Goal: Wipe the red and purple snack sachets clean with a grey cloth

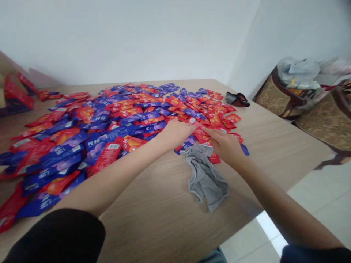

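A wide heap of small red packets (219, 118) and purple-blue packets (60, 151) covers most of a wooden table (164, 212). My left hand (177, 132) reaches over the heap's near edge, fingers curled and pinching a red packet (196, 123). My right hand (226, 144) lies just to its right, fingers stretched toward the same packet and resting on the red ones beneath. A crumpled grey cloth (205, 175) lies on the table right below both hands, touching the packets.
A dark folded item (237, 99) sits near the table's far right corner. Red boxes (16, 95) stand at the far left edge. Two patterned chairs (276, 95) with bags on them stand at the right beside a tiled floor (315, 197).
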The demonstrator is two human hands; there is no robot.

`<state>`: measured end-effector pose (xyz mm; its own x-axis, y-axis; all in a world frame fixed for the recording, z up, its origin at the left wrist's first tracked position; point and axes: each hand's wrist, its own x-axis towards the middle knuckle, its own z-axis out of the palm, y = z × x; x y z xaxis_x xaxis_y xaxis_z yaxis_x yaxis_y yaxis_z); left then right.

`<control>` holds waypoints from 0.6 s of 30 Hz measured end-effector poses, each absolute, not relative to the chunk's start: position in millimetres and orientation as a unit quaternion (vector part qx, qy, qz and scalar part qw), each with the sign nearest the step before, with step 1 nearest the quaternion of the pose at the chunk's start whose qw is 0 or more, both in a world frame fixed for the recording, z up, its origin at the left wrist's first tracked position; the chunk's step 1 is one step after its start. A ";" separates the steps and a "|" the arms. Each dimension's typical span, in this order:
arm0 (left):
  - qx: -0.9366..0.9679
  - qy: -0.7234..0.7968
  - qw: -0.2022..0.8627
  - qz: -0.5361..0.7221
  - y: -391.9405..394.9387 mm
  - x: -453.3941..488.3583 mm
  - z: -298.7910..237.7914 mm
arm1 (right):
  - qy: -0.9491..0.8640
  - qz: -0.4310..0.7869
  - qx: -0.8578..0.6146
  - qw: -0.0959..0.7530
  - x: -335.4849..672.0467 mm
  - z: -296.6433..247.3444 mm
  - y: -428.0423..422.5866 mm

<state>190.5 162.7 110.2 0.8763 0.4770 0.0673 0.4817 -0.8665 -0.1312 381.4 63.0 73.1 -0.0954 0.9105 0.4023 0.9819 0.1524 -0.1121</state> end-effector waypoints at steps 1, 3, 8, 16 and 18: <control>-0.962 -0.261 0.082 -0.024 150.7 170.2 116.6 | -0.749 -0.107 -0.617 0.217 365.7 79.1 56.8; -0.950 -0.294 0.095 -0.043 123.7 127.1 122.8 | -0.783 -0.131 -0.554 0.249 333.0 84.3 44.2; -0.924 -0.364 0.116 -0.007 52.9 40.9 77.6 | -0.854 -0.091 -0.453 0.241 261.8 44.8 16.7; -0.910 -0.410 0.058 0.022 -16.1 0.9 7.5 | -0.892 0.030 -0.440 0.097 241.8 15.9 -15.3; -0.908 -0.417 0.040 0.010 -24.4 -5.2 17.1 | -0.863 -0.006 -0.490 0.125 260.1 30.8 -17.4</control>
